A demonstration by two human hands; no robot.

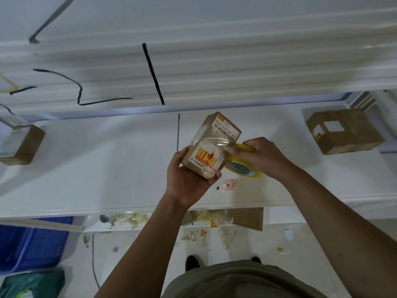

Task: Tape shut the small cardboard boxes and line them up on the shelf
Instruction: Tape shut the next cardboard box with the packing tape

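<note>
The left hand [187,179] cups the small cardboard box [214,143] from below, its fingers curled round the box's lower end; the box is held tilted above the white shelf [107,158]; the right hand [264,155] grips the yellow tape roll [242,168] just right of the box, one fingertip [233,149] pressing clear tape onto the box's side; a small pink object [228,184] lies on the shelf just below both hands' fingers; a second box [23,145] sits far left of them, a third box [343,132] far right.

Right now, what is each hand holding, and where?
Left hand grips the small cardboard box by its lower end; right hand holds the yellow tape roll by its rim.
</note>
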